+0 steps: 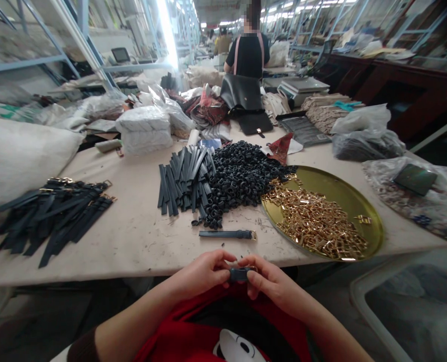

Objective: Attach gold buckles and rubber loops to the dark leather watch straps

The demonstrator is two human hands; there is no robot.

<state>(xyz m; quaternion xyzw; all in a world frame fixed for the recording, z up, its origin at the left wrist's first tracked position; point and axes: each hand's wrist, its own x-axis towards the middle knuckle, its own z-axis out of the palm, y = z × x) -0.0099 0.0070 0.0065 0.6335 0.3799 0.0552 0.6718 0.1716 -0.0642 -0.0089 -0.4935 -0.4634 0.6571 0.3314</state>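
Just off the table's front edge, my left hand [208,271] and my right hand [263,276] pinch a short dark blue strap [239,274] from its two ends. My right fingers cover most of a bit of gold metal at the strap's right end. On the table right beyond my hands lies a dark strap with a gold buckle [227,235]. Farther back are a stack of flat dark strips [188,176] and a heap of small dark loops [242,173]. Many gold buckles [317,221] fill part of a round gold tray [372,221] to the right.
At the left lies a pile of buckled dark straps [53,211] beside a big white plastic bag [20,156]. A black leather bag [242,98], wrapped white bundles [144,125] and clear bags [366,136] stand at the back. A person [248,55] sits beyond, back turned.
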